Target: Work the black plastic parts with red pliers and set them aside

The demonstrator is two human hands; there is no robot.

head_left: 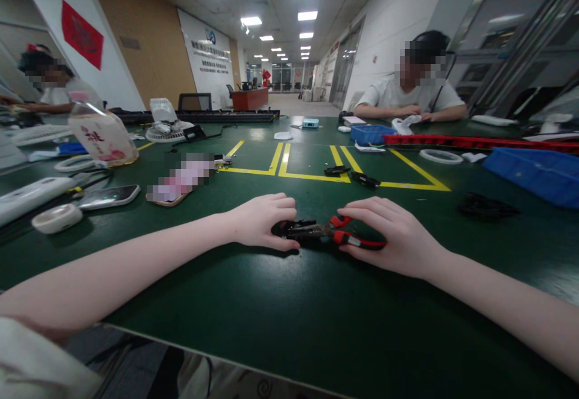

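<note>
My right hand (391, 233) is closed around the red-and-black handles of a pair of pliers (337, 235) low over the green table (289, 302). The jaws of the pliers point left toward my left hand (265, 221). That hand is curled with fingers together, pinching a small black part (283, 229) at the plier tips. Most of that part is hidden under the fingers. Both forearms rest on the table.
Two small black parts (353, 175) lie by yellow tape lines beyond my hands. A phone (108, 195), white devices and a bottle (102, 133) sit left. Blue bins (534, 172), a red rail and a black bundle (486, 207) are right. Two people sit at the far edges.
</note>
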